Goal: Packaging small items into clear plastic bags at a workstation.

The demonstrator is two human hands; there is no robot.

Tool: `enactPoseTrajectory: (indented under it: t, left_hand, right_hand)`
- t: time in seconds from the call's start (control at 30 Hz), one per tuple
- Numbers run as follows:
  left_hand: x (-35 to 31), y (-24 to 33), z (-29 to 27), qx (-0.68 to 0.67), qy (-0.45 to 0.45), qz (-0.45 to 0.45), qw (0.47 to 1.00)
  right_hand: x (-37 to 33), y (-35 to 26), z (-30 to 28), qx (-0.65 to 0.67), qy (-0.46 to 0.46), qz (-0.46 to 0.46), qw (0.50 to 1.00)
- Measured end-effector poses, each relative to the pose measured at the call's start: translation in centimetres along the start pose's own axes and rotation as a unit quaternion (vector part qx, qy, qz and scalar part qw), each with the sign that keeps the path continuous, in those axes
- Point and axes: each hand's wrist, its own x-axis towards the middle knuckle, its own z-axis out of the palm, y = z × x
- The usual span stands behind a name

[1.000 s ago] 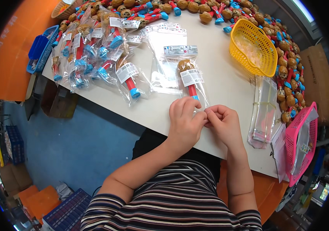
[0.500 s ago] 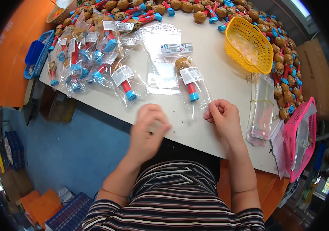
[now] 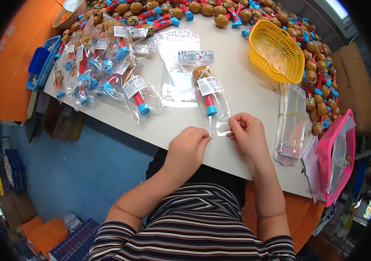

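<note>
A clear plastic bag [image 3: 221, 108] lies on the table in front of me, its open end toward me. Inside it rests a toy [image 3: 209, 101] with a brown round head, a red handle and a blue end, and a white label wraps its middle. My right hand [image 3: 249, 132] pinches the bag's near right corner between thumb and fingers. At the near left corner, my left hand [image 3: 188, 145] has its fingertips pressed together; they appear to grip the bag's edge. A printed header strip [image 3: 196, 56] is at the bag's far end.
Bagged toys [image 3: 135, 93] are heaped at left, beside flat clear bags [image 3: 179, 89]. A yellow basket [image 3: 298, 71] stands at right, near a banded bundle of bags [image 3: 290, 126] and a pink basket [image 3: 329, 191]. Loose toys [image 3: 222, 20] line the far edge. A blue basket [image 3: 50, 65] sits far left.
My left hand, blurred in the air to the left before, has moved right to the bag's near left corner and closed its fingers. My right hand keeps its pinch on the bag.
</note>
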Motion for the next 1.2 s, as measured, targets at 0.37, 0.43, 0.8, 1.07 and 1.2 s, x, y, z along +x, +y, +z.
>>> enactPoseTrajectory:
  t: [0.37,0.43,0.8,1.07,1.2]
  left_hand:
    - [2.1,0.2,-9.0,-0.302,0.049,-0.238,0.922]
    - [4.0,0.9,-9.0,-0.305,0.046,-0.211,0.927]
    - [25.0,9.7,2.7,-0.319,-0.062,0.096,0.941]
    - [30.1,3.1,13.3,0.142,-0.157,0.163,0.964]
    - [28.4,4.5,8.8,0.195,-0.107,0.187,0.957]
  right_hand:
    - [0.3,0.3,-0.4,0.025,-0.028,-0.005,0.999]
    - [0.3,0.3,-0.4,0.027,-0.023,-0.011,0.999]
    - [0.2,0.7,-0.3,-0.01,-0.001,-0.03,1.0]
    - [0.5,2.0,0.1,-0.015,0.01,-0.053,0.998]
    - [0.4,2.4,0.5,-0.084,0.047,-0.127,0.987]
